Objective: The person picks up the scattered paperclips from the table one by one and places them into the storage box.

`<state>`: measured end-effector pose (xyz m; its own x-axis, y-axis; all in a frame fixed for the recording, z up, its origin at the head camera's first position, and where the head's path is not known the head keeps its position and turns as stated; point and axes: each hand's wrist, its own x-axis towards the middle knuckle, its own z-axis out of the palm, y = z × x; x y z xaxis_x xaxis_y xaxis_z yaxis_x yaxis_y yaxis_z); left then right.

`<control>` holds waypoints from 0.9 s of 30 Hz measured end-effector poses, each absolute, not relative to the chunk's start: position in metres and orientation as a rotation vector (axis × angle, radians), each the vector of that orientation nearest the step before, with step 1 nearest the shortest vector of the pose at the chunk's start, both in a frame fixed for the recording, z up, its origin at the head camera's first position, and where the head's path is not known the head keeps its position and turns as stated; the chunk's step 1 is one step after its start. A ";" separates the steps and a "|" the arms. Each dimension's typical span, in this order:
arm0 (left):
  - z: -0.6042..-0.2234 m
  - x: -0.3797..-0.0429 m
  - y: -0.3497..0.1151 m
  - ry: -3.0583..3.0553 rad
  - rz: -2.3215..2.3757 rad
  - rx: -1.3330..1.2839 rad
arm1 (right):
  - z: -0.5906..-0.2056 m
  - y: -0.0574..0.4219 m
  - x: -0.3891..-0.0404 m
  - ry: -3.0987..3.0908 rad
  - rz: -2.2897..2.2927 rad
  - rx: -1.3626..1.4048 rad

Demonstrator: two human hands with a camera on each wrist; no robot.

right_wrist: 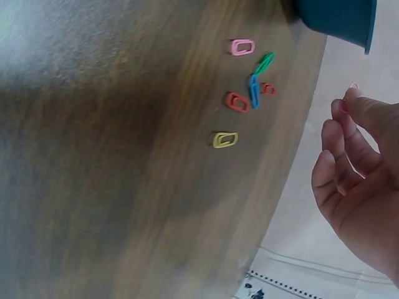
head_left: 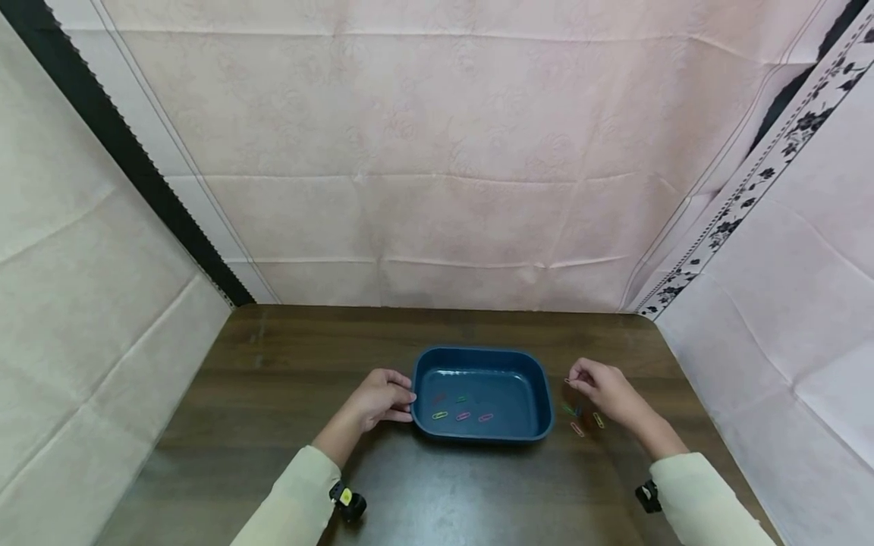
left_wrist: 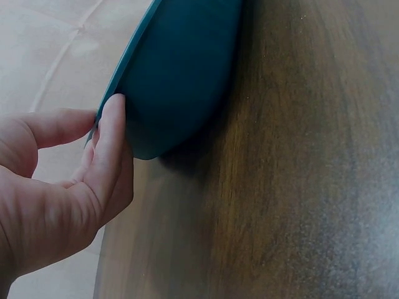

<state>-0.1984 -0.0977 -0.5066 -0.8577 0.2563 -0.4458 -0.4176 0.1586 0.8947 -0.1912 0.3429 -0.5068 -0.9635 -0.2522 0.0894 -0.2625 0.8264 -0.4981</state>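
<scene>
A dark blue-green tray [head_left: 482,436] rests on the wooden table, with several coloured paper clips lying inside, among them a yellow paper clip [head_left: 440,415]. My left hand [head_left: 385,397] pinches the tray's left rim between thumb and fingers, as the left wrist view shows. To the right of the tray, my right hand [head_left: 606,388] is raised above the table and pinches a small pink paper clip [right_wrist: 354,85] between thumb and forefinger. Under it, in the right wrist view, lie a pink paper clip [right_wrist: 242,47], a green one, a blue one [right_wrist: 254,91], two red ones and a yellow one.
The brown wooden table [head_left: 437,493] reaches to a pale cloth backdrop [head_left: 437,189]. White cloth panels stand on the left and the right, the right one with a floral border [head_left: 724,227]. Dark wrist cameras sit at both sleeves.
</scene>
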 end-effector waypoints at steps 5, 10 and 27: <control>-0.506 -0.198 -0.099 1.932 1.754 -0.154 | -0.501 0.335 -0.191 -2.935 0.790 0.452; -0.505 -0.197 -0.099 1.934 1.757 -0.150 | -0.492 0.327 -0.192 -2.917 0.770 0.490; -0.507 -0.198 -0.099 1.933 1.761 -0.148 | -0.473 0.294 -0.198 -2.896 0.784 0.663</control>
<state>-0.1984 -0.0988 -0.5066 -0.8606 0.2581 -0.4391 -0.4133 0.1498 0.8982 -0.1977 0.2938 -0.4726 -0.9046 -0.3885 0.1753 -0.4239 0.7771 -0.4653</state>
